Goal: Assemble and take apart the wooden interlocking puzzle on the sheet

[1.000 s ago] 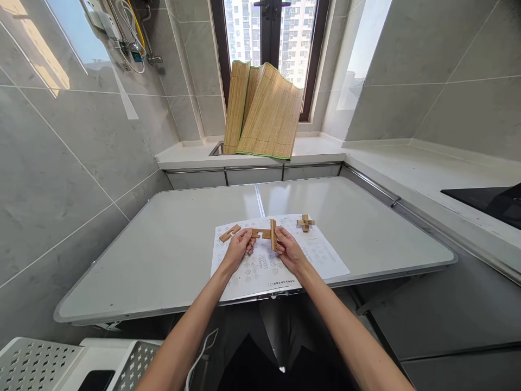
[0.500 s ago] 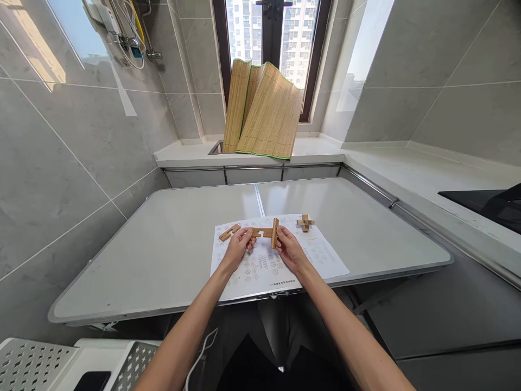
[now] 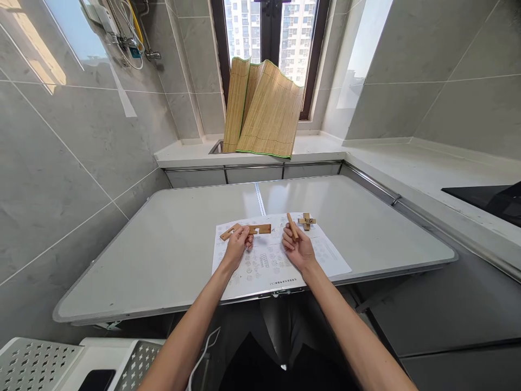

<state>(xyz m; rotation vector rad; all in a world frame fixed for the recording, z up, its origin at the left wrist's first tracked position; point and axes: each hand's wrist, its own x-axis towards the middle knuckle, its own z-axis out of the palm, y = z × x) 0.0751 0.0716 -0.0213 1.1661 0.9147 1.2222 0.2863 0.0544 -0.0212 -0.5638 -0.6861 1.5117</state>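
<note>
My left hand [image 3: 239, 244] is closed on one end of a notched wooden puzzle piece [image 3: 262, 228], which points to the right above the paper. Behind that hand lies another notched wooden piece [image 3: 226, 234], partly covered by the fingers. My right hand [image 3: 299, 247] grips a slim wooden puzzle stick [image 3: 292, 225], tilted with its upper end to the left. Past the right hand, a cross-shaped assembly of wooden pieces [image 3: 306, 221] rests on the sheet. The printed paper [image 3: 280, 271] with small diagrams lies under both hands.
The paper sits at the front edge of a white folding table [image 3: 171, 250]. A bamboo mat [image 3: 271, 111] leans at the window on the ledge. At lower left is a white perforated plastic surface [image 3: 36, 361] with a dark phone [image 3: 97, 380]. A counter [image 3: 407, 157] runs along the right.
My right hand has moved right, taking the stick away from the piece in my left hand. The stick has turned from upright to slanted. The left hand has barely moved.
</note>
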